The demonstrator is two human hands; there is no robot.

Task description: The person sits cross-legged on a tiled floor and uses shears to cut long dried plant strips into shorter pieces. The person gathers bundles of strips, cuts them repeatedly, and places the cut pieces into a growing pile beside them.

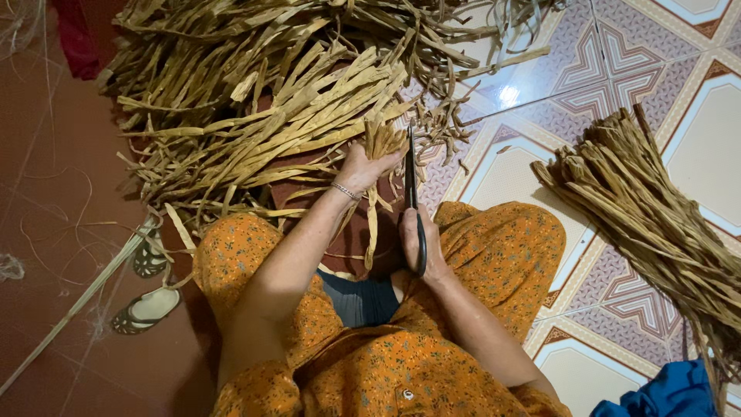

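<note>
orange patterned lap nearest. left hand point(363, 167) clenched on a tuft of dried leaf strips point(384, 141), right hand point(423, 241) wrapped round black scissors point(413, 202) (blades beside tuft). tidy bundle point(648, 224) done rightward; big loose heap point(255, 100) left.

A patterned tile floor point(617, 54) carries a heap of dried leaf strips point(255, 100), a tied bundle of strips point(648, 224), sandals point(147, 309) and blue cloth point(664, 394).

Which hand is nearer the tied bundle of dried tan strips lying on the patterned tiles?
Right. The right hand, holding black scissors, sits closer to the tied bundle of dried tan strips. The left hand grips loose strips further away, by the big pile.
</note>
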